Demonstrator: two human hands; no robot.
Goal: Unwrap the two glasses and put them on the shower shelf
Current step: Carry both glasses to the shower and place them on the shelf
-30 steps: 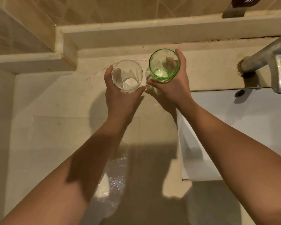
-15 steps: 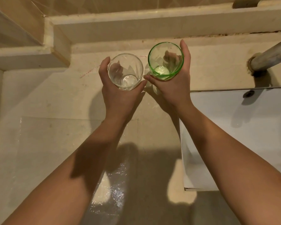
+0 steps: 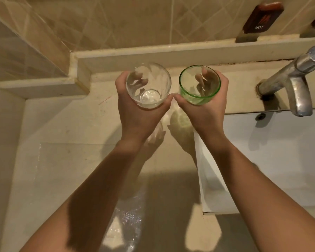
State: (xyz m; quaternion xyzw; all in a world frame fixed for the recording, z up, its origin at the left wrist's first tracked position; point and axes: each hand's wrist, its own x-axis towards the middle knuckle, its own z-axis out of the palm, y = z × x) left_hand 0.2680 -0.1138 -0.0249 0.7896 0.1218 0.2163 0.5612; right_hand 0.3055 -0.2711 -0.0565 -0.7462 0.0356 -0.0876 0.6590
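Observation:
My left hand (image 3: 135,113) grips a clear glass (image 3: 148,84), upright with its mouth facing me and no wrapping on it. Beside it, my right hand (image 3: 205,111) holds a green glass (image 3: 199,85), also bare and upright. The two glasses are side by side, a little apart, with my thumbs almost touching between them. Both are held in the air just in front of the cream stone shelf (image 3: 153,55) that runs along the tiled wall.
A metal tap (image 3: 295,82) juts out at the right over a white basin (image 3: 280,151). A dark "HOT" plate (image 3: 260,19) sits on the wall above. Crumpled clear plastic wrap (image 3: 127,220) lies on the floor below. A lower ledge (image 3: 40,86) steps out at the left.
Both hands with the glasses have moved slightly apart, and the view has tilted up, showing more wall and the tap.

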